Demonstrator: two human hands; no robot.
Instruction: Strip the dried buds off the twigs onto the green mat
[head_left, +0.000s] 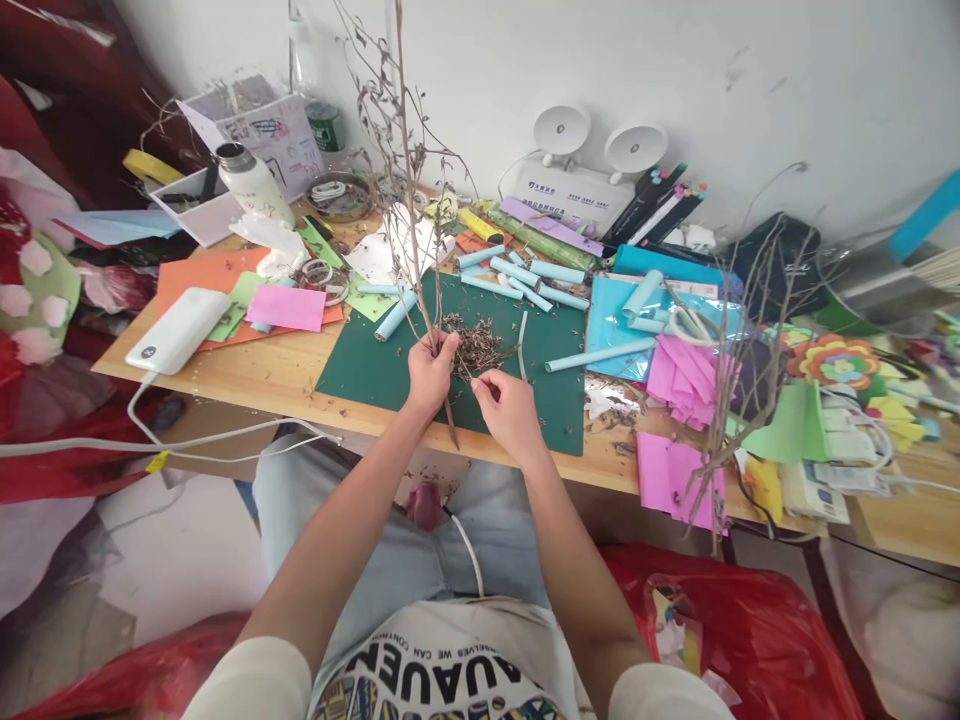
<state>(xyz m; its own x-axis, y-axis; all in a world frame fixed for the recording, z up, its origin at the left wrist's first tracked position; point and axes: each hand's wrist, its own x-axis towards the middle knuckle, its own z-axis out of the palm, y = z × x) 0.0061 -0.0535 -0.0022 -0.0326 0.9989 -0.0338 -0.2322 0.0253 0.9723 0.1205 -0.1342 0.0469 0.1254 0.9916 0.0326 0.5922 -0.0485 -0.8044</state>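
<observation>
My left hand (431, 372) is closed round the lower stems of a tall dry branch (409, 170), which stands nearly upright over the front of the green cutting mat (360, 370). The branch's cut end pokes out below the hand, near the table edge. My right hand (510, 410) is pinched just to the right, its fingertips close to a thin twig by the stems; what lies between them is too small to make out. Behind both hands a heap of dry brown leaf bits (480, 345) lies on the mat.
Pale blue paper tubes (525, 280) lie across the mat's back. More bare twigs (724, 420) lean at the right over pink paper (682, 480). At the left are a white power bank (180, 330) with a cable and an uncapped bottle (255, 185). An emergency light (570, 195) stands against the wall.
</observation>
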